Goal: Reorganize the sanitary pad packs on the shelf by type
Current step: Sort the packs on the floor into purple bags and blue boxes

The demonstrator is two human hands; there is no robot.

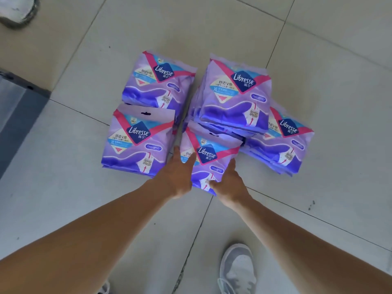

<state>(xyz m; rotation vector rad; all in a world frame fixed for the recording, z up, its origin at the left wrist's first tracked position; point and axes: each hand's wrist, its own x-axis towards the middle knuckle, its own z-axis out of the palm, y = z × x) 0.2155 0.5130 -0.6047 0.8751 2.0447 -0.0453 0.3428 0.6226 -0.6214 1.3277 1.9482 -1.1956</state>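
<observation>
Several purple Libresse pad packs lie in stacks on the tiled floor. The nearest pack (209,154) sits between my two hands. My left hand (180,177) presses against its left side with fingers stretched out. My right hand (228,183) grips its lower right edge. Other stacks lie at the near left (135,143), far left (159,81), far middle (233,96) and right (284,143). The far middle stack is tall and leans over the nearest pack's top edge.
A grey shelf base or step edge (19,107) runs along the left. My grey shoe (237,270) stands on the tiles below my right arm. Another shoe (17,11) shows at the top left corner. Bare tile surrounds the stacks.
</observation>
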